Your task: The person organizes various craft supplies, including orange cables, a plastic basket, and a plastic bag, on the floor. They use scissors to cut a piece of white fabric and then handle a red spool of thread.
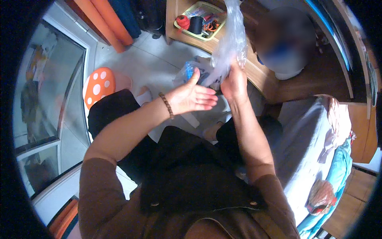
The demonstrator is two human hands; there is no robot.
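Note:
A long clear plastic bag (pixel 234 33) hangs gathered in my right hand (pixel 235 82), whose fingers are closed around it. My left hand (pixel 192 97) is just to the left of it, palm turned inward, thumb raised and fingers apart, with nothing in it. Behind my left hand lies another clear plastic bag (pixel 194 71) with blue and dark contents that I cannot make out. A beaded bracelet (pixel 166 105) circles my left wrist. At the top, a pale yellow plastic basket (pixel 206 38) holds a red spool (pixel 182 21), a black thread spool (pixel 196 25) and small items.
The basket stands on a wooden shelf (pixel 253 67). An orange stool seat with pale spots (pixel 100 86) is at the left, near a glass door (pixel 56 77). A bed with a pale sheet (pixel 301 137) is at the right. My legs are below my hands.

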